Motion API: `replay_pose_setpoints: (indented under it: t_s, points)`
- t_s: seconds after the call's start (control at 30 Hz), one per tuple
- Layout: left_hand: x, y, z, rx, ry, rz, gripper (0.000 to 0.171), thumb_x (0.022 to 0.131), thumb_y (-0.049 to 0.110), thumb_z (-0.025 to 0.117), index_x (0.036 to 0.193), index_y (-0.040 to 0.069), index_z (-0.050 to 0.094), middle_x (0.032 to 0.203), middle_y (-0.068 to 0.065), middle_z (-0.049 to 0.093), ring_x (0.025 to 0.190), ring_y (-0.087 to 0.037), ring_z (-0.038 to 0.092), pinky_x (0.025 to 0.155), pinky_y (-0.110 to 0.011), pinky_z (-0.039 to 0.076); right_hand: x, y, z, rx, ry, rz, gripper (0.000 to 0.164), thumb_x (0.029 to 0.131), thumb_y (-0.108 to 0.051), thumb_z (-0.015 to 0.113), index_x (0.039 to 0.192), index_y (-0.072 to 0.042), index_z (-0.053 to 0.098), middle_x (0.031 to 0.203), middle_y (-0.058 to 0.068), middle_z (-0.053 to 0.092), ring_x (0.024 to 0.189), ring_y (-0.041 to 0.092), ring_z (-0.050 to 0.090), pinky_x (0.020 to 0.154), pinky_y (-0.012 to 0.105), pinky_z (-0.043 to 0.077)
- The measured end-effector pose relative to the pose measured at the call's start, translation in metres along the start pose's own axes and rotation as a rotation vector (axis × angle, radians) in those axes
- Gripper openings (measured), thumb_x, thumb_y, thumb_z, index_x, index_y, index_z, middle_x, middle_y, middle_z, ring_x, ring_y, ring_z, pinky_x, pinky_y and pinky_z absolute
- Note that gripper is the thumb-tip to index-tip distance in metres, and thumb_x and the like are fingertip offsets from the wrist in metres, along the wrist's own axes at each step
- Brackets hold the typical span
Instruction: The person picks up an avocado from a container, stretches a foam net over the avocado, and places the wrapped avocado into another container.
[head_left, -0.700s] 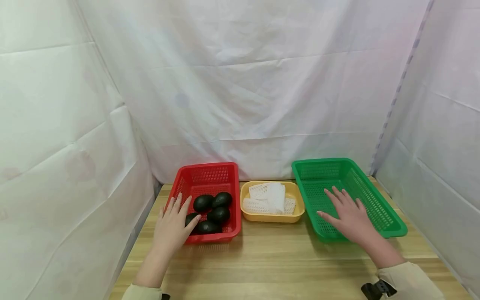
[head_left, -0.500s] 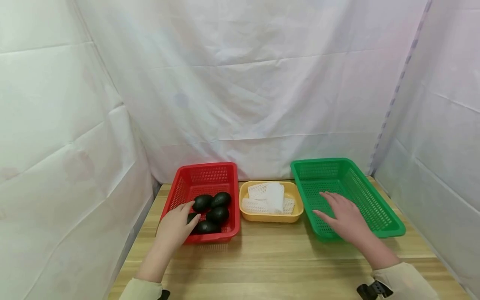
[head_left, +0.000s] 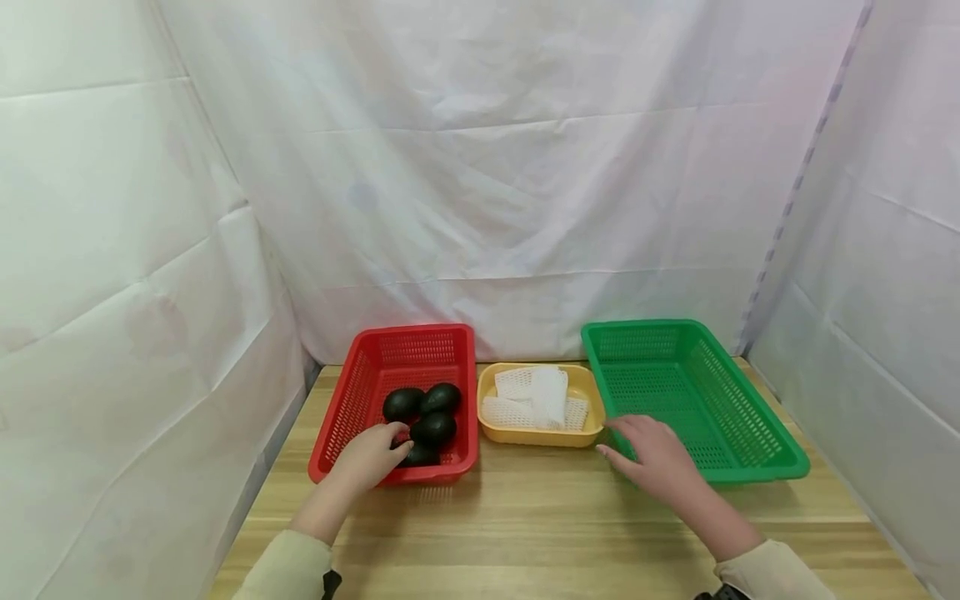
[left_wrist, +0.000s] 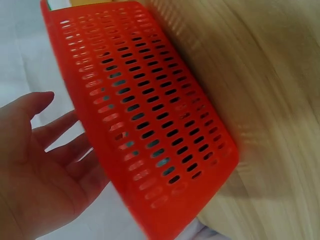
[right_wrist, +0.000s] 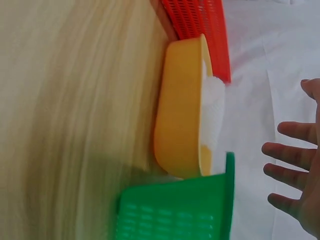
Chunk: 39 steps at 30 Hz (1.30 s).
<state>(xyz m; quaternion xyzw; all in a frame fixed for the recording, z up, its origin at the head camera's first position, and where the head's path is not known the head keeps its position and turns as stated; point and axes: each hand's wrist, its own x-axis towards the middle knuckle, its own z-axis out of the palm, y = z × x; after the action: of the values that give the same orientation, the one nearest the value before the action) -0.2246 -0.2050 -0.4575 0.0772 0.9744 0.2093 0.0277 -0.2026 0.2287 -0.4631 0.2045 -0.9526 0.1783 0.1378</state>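
Note:
My left hand [head_left: 365, 458] reaches over the near left part of the red basket [head_left: 471, 400], its thumb apart from its loosely bent fingers. Beneath it, an avocado is mostly hidden. Several dark avocados [head_left: 433, 430] lie bunched beside the fingertips. In the left wrist view, the fingers [left_wrist: 60, 131] pass behind the basket's rim and the thumb stands free. My right hand [head_left: 654, 454] hovers between the yellow tray [head_left: 536, 437] and the green basket [head_left: 675, 379]. Its fingers are extended and hold nothing, as the right wrist view shows. White foam net sleeves [head_left: 550, 397] lie in the yellow tray.
The three containers stand in a row on a wooden table [head_left: 525, 533], the yellow tray in the middle. White cloth [head_left: 480, 192] hangs behind and along both sides.
My left hand has lowered toward the avocados, its spread fingers drawing together. My right hand has moved left from above the green basket toward the yellow tray's right edge.

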Motion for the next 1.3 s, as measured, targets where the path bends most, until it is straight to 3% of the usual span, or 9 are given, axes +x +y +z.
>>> replay_pose_setpoints:
  t_s: [0.4,0.67,1.0,1.3]
  points:
    - [0.017,-0.01,0.016,-0.093,-0.079,-0.037,0.03,0.093,0.026,0.066,0.117,0.007,0.067,0.115,-0.01,0.065,0.112,-0.029,0.058,0.098,-0.05,0.044,-0.005,-0.017,0.025,-0.024,-0.052,-0.137,0.031,0.091,-0.034,0.068,0.109,-0.009,0.07,0.107,0.004,0.067,0.103,0.025,0.06,0.088,0.046,0.05]
    - [0.024,-0.015,0.024,-0.024,-0.09,-0.027,0.035,0.083,0.02,0.078,0.114,0.006,0.067,0.11,-0.011,0.064,0.105,-0.028,0.059,0.095,-0.05,0.045,-0.008,-0.022,0.039,-0.034,-0.075,-0.202,0.025,0.091,-0.032,0.068,0.104,-0.011,0.071,0.097,-0.001,0.067,0.093,0.019,0.061,0.081,0.042,0.051]
    - [0.028,-0.016,0.026,0.032,-0.113,-0.003,0.039,0.081,0.015,0.08,0.117,0.008,0.066,0.112,-0.011,0.066,0.107,-0.032,0.059,0.093,-0.05,0.047,-0.011,-0.03,0.042,-0.009,-0.124,-0.19,0.024,0.092,-0.031,0.066,0.107,-0.013,0.07,0.099,-0.004,0.067,0.093,0.015,0.061,0.08,0.04,0.051]
    - [0.032,-0.018,0.027,0.043,-0.127,-0.019,0.043,0.08,0.018,0.081,0.12,0.01,0.065,0.112,-0.009,0.067,0.11,-0.036,0.056,0.094,-0.053,0.045,-0.008,-0.034,0.046,0.026,-0.083,-0.218,0.02,0.092,-0.028,0.067,0.105,-0.014,0.071,0.096,-0.005,0.069,0.089,0.012,0.063,0.078,0.038,0.052]
